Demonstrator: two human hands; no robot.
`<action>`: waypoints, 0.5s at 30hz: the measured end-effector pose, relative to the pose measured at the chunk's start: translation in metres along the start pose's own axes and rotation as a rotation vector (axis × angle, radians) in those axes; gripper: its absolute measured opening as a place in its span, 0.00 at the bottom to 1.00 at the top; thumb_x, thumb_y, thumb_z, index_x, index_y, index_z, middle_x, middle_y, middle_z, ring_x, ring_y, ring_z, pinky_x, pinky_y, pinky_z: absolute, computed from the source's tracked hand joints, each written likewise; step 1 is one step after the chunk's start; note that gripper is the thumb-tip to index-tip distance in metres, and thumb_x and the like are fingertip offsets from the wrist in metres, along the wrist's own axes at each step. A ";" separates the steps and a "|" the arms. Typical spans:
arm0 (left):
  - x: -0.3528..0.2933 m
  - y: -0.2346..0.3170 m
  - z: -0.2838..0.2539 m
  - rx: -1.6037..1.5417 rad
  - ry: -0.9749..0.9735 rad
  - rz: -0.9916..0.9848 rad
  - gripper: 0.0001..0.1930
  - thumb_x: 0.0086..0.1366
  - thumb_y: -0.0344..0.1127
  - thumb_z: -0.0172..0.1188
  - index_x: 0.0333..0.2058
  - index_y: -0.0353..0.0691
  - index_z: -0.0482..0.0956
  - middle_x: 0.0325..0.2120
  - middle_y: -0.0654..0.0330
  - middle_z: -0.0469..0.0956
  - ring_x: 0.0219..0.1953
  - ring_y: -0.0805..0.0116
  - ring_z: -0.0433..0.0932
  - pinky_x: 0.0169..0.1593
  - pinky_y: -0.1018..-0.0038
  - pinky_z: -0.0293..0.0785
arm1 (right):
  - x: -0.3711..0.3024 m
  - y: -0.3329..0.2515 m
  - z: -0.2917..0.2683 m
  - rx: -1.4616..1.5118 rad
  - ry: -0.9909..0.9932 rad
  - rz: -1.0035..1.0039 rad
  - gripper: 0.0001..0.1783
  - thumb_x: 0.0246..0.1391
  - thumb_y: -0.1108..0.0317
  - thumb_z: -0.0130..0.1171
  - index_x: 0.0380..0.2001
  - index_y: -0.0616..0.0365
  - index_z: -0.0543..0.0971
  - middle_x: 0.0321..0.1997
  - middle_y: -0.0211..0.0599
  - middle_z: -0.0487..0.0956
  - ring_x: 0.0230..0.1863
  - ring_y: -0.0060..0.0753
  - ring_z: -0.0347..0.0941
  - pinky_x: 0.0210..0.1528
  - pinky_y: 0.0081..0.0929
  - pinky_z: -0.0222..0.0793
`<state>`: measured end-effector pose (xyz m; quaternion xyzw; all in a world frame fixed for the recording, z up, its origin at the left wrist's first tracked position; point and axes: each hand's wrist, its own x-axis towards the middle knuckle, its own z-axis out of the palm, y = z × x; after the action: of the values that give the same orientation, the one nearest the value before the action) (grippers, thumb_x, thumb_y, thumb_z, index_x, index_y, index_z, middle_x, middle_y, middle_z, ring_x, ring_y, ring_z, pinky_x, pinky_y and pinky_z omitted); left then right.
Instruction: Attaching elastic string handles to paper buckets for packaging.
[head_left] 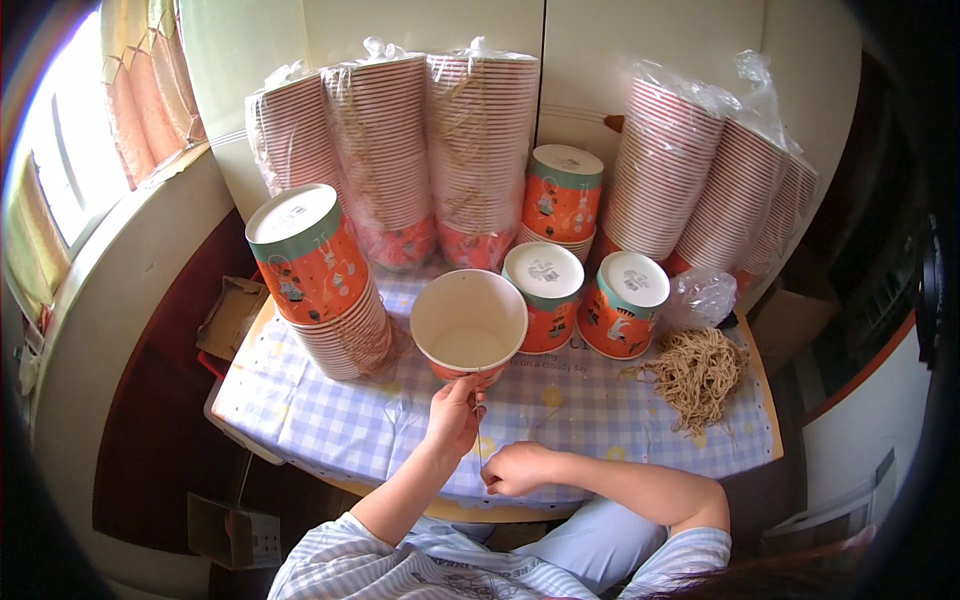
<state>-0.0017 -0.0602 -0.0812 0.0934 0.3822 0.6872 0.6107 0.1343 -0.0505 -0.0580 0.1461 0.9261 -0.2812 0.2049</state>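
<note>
A paper bucket [468, 345] stands mouth up near the table's middle, white inside and orange outside. My left hand [455, 415] is closed in a pinch at its front wall; whether the fingers touch the wall I cannot tell. A thin string [480, 440] runs down from that pinch toward my right hand [518, 468], which is a loose fist at the table's front edge, apparently closed on the string's lower end. Two upside-down orange and green buckets [545, 285] [625, 300] stand just behind. To the right lies a tangled heap of tan strings [700, 378].
On the left leans a tall stack of upside-down buckets [310, 270]. Plastic-wrapped stacks [480, 140] [670, 160] line the back, with a shorter stack [563, 190] between. A crumpled clear bag [703, 297] sits by the strings. A blue checked cloth [330, 420] covers the table.
</note>
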 end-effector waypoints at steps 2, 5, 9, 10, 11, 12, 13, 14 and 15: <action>0.001 0.000 0.000 0.014 0.011 0.000 0.05 0.56 0.36 0.55 0.30 0.43 0.72 0.23 0.69 0.72 0.24 0.78 0.69 0.28 0.79 0.62 | -0.001 -0.003 -0.002 -0.011 -0.002 0.010 0.13 0.45 0.57 0.50 0.30 0.50 0.78 0.28 0.38 0.77 0.32 0.43 0.73 0.34 0.39 0.68; 0.002 0.001 -0.004 0.019 -0.006 0.013 0.05 0.56 0.35 0.55 0.30 0.43 0.72 0.24 0.69 0.72 0.25 0.78 0.69 0.28 0.79 0.61 | -0.002 -0.001 -0.003 0.011 -0.010 -0.026 0.13 0.45 0.58 0.50 0.29 0.52 0.77 0.28 0.39 0.77 0.32 0.42 0.73 0.33 0.37 0.67; -0.004 0.006 -0.010 0.124 -0.066 0.007 0.05 0.55 0.34 0.54 0.31 0.42 0.72 0.26 0.68 0.72 0.28 0.78 0.69 0.30 0.80 0.60 | -0.003 0.000 -0.003 0.353 -0.233 -0.236 0.13 0.47 0.59 0.51 0.29 0.58 0.76 0.26 0.37 0.76 0.28 0.33 0.71 0.31 0.30 0.65; -0.005 0.006 -0.015 0.208 -0.077 0.031 0.05 0.55 0.33 0.53 0.31 0.42 0.72 0.27 0.68 0.72 0.29 0.78 0.68 0.31 0.80 0.60 | -0.006 -0.003 -0.005 0.354 -0.229 -0.234 0.13 0.47 0.59 0.51 0.29 0.58 0.76 0.26 0.37 0.76 0.28 0.33 0.71 0.31 0.30 0.65; -0.006 0.006 -0.022 0.301 -0.046 0.161 0.05 0.55 0.32 0.53 0.32 0.43 0.72 0.27 0.69 0.71 0.30 0.79 0.68 0.32 0.81 0.60 | -0.011 -0.010 -0.009 0.435 -0.299 -0.282 0.13 0.48 0.60 0.51 0.29 0.59 0.75 0.25 0.34 0.75 0.27 0.29 0.69 0.31 0.28 0.64; -0.005 0.007 -0.030 0.394 -0.014 0.291 0.05 0.55 0.31 0.52 0.32 0.43 0.72 0.26 0.70 0.71 0.31 0.79 0.67 0.32 0.81 0.59 | -0.014 -0.016 -0.013 0.515 -0.369 -0.331 0.13 0.49 0.60 0.51 0.30 0.60 0.74 0.23 0.32 0.74 0.27 0.25 0.67 0.31 0.25 0.63; -0.002 0.010 -0.040 0.466 0.005 0.467 0.08 0.54 0.28 0.54 0.35 0.40 0.70 0.28 0.68 0.71 0.30 0.78 0.67 0.35 0.81 0.62 | -0.015 -0.020 -0.016 0.536 -0.440 -0.362 0.12 0.52 0.62 0.51 0.31 0.61 0.73 0.24 0.28 0.72 0.27 0.21 0.64 0.32 0.23 0.62; -0.001 0.017 -0.048 0.527 0.039 0.608 0.08 0.53 0.28 0.54 0.34 0.39 0.70 0.30 0.66 0.70 0.30 0.78 0.67 0.36 0.80 0.62 | -0.016 -0.025 -0.017 0.534 -0.444 -0.369 0.12 0.52 0.62 0.51 0.31 0.61 0.73 0.24 0.28 0.72 0.27 0.21 0.64 0.32 0.23 0.62; 0.002 0.023 -0.054 0.586 0.064 0.744 0.08 0.53 0.27 0.54 0.34 0.37 0.69 0.33 0.64 0.69 0.30 0.78 0.66 0.37 0.80 0.63 | -0.017 -0.028 -0.017 0.616 -0.510 -0.429 0.12 0.53 0.63 0.51 0.32 0.61 0.73 0.24 0.28 0.72 0.28 0.21 0.64 0.33 0.22 0.62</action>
<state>-0.0523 -0.0803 -0.1044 0.3709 0.5192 0.7252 0.2587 0.1335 -0.0659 -0.0238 -0.0691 0.7284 -0.6068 0.3106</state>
